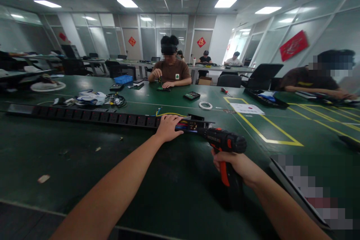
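A long black power strip (95,117) with a row of sockets lies across the green table. Its right end is opened up, showing coloured wires (185,123) inside. My left hand (168,128) rests on the strip just left of that end, fingers curled over its top and thumb stretched out to the right. In my right hand (229,163) is a black and orange cordless drill (225,140), gripped by its handle. The drill's nose points left at the strip's open end; whether its bit touches anything there I cannot tell.
Behind the strip lie bagged parts and cables (92,98), a blue basket (123,79), a white ring (205,105), a screwdriver (225,91) and a paper sheet (247,108). Scraps (44,179) lie at the front left. One person (171,69) works opposite, another (312,78) at the right.
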A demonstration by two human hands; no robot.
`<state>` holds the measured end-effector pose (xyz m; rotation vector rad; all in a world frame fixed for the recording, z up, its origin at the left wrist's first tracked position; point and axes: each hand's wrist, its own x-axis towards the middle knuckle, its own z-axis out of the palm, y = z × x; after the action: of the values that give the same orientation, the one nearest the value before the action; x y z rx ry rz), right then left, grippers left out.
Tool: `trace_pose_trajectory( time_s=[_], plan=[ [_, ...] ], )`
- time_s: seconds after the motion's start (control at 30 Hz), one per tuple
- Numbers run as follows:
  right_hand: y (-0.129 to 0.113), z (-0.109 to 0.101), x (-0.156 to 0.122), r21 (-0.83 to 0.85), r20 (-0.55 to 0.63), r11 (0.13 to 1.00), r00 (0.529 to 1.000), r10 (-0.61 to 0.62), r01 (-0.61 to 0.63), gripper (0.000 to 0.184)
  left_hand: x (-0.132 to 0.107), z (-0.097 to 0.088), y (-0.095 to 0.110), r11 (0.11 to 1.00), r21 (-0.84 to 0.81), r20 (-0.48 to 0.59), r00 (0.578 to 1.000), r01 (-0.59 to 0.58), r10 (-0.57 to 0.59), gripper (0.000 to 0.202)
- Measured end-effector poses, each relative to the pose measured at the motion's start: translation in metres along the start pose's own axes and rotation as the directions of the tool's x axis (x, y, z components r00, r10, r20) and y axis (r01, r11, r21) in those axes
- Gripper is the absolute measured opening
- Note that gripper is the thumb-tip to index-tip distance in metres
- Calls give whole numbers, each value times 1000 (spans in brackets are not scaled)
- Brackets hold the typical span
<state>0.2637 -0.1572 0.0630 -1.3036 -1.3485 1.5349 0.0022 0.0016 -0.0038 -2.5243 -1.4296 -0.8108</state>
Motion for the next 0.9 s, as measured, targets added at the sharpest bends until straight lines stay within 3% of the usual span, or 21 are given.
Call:
trace_pose_trajectory(
  time_s=[0.9],
  plan=[
    [3,-2,1,1,10,1000,1000,-1,1,11,-1,-2,1,1000,-7,-3,1000,2,-2,65]
  ],
)
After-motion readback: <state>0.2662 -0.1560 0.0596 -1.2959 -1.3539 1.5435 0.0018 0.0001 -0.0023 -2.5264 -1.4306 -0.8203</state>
